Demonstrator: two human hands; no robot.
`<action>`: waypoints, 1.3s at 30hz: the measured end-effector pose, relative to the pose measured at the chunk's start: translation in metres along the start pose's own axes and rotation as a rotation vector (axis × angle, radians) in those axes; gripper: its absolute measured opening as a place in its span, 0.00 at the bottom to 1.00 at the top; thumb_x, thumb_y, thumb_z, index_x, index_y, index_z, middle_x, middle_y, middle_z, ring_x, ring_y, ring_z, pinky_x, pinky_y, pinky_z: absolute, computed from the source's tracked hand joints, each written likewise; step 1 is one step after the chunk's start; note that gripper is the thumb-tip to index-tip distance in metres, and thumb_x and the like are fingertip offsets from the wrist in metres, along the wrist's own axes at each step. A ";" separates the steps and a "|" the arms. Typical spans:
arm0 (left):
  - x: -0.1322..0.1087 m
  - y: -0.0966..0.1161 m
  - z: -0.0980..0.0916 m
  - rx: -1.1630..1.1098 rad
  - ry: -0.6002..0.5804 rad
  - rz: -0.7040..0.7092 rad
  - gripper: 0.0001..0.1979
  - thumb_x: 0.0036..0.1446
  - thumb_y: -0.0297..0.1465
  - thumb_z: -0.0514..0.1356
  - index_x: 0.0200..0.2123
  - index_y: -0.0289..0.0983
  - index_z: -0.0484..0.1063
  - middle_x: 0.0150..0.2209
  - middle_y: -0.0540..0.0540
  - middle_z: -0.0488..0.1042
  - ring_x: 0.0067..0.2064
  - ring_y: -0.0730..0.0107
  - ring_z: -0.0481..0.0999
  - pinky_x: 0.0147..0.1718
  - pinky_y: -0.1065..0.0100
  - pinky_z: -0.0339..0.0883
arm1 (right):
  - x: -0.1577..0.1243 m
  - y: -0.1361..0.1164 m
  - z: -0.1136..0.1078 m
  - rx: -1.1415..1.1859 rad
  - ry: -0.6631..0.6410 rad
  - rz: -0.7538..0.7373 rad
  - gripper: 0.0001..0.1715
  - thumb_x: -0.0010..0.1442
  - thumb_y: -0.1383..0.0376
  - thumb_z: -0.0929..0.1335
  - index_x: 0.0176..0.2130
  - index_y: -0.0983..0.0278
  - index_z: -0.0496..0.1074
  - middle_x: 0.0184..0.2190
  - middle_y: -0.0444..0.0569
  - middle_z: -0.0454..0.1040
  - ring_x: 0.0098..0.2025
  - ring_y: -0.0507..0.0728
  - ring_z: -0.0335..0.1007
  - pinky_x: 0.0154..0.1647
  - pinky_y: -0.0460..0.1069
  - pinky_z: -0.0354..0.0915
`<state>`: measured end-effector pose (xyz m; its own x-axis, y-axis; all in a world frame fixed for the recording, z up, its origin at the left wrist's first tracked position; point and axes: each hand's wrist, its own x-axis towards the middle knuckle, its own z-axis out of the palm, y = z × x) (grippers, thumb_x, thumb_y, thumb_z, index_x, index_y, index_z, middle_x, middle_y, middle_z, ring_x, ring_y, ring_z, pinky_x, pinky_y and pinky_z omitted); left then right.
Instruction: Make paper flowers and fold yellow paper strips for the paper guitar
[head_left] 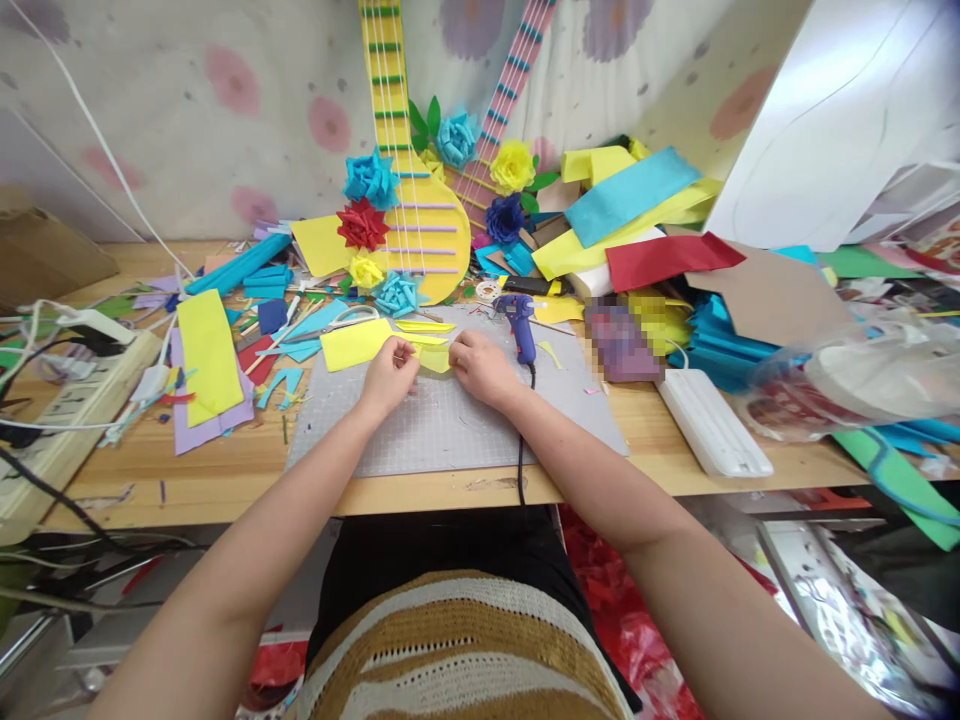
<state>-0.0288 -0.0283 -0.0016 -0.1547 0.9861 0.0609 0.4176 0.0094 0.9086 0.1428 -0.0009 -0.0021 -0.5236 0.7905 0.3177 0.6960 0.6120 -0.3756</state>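
Between my two hands is a small piece of yellow paper (433,358), held just above the grey cutting mat (442,430). My left hand (390,378) pinches its left end, and my right hand (480,368) has its fingers closed on the right end. Behind my left hand lies a larger yellow paper sheet (351,344), with narrow yellow strips (424,326) beside it. White-handled scissors (352,316) rest at the mat's back edge. To the right of my right hand is a blue glue gun (523,328), its black cord running toward me.
A yellow paper guitar (431,220) with paper flowers leans against the curtain, a pink one (487,150) behind it. Paper sheets (637,200) pile up at the back right. A white power strip (716,422) lies right; another power strip (82,410) with cables stands left.
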 end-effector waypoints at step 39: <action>-0.009 -0.007 -0.015 0.367 -0.036 0.137 0.17 0.52 0.29 0.59 0.48 0.39 0.67 0.33 0.49 0.77 0.37 0.67 0.74 0.39 0.66 0.64 | 0.003 0.004 -0.002 0.385 -0.092 0.368 0.12 0.50 0.70 0.66 0.37 0.61 0.63 0.30 0.41 0.74 0.31 0.51 0.69 0.34 0.46 0.61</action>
<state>-0.0436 -0.0393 -0.0029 -0.0462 0.9875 0.1509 0.7259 -0.0705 0.6841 0.1446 0.0042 -0.0012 -0.3326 0.9425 0.0339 0.6199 0.2456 -0.7452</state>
